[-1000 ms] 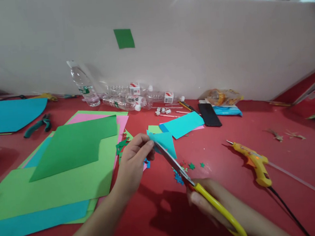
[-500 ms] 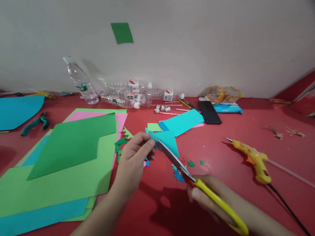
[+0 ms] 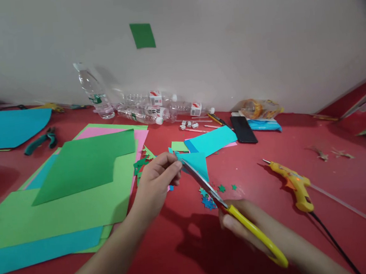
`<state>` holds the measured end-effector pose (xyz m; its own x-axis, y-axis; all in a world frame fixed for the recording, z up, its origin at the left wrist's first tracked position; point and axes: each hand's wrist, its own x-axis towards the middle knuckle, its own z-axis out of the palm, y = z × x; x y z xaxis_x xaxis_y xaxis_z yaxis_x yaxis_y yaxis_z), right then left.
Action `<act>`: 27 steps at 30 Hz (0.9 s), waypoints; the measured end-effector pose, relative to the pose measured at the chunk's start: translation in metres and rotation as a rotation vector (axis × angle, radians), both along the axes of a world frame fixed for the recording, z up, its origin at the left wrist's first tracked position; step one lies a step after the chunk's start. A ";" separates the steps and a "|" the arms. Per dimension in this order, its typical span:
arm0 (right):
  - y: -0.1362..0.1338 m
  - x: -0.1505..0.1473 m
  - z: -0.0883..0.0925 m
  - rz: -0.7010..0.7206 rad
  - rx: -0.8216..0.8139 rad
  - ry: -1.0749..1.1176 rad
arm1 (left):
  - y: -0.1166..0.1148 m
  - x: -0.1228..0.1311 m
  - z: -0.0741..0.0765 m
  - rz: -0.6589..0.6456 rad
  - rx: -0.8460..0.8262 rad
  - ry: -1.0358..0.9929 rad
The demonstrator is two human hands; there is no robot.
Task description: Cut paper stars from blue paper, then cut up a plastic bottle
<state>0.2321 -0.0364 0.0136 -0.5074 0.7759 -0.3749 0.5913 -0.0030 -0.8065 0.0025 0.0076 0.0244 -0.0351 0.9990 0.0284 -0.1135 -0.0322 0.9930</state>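
Between the fingertips of my left hand is pinched a small piece of turquoise paper, its edge just showing at the fingers. My right hand grips scissors with yellow handles. The blades point up and left, their tips at the paper by my left fingertips. A larger turquoise sheet shows behind the blades; whether it joins the pinched piece I cannot tell. Small blue paper stars lie under the blades, with a green star beside them. Green paper scraps lie left of my left hand.
Stacked coloured sheets cover the left side, with pliers behind. Plastic bottles line the wall. A phone lies at the back right. A yellow glue gun with an orange light and a trailing cord lies right.
Both hands hold nearly the same pose, with the scissor tips still at the paper. The view has shifted slightly, and the scissor blades look a little closer together.
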 end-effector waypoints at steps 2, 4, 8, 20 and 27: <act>0.000 -0.001 0.001 -0.018 -0.028 0.007 | 0.000 0.000 0.001 -0.009 0.000 0.014; 0.000 -0.001 -0.001 -0.028 -0.039 0.037 | 0.001 -0.001 0.002 -0.012 0.005 0.025; 0.001 0.001 -0.007 -0.020 -0.036 0.106 | 0.001 -0.001 0.002 -0.008 0.017 0.025; -0.001 -0.008 -0.001 -0.041 -0.090 0.164 | -0.001 0.001 0.003 -0.041 -0.030 -0.179; -0.002 -0.006 -0.001 -0.038 -0.064 0.135 | 0.000 0.001 0.004 -0.002 -0.019 -0.159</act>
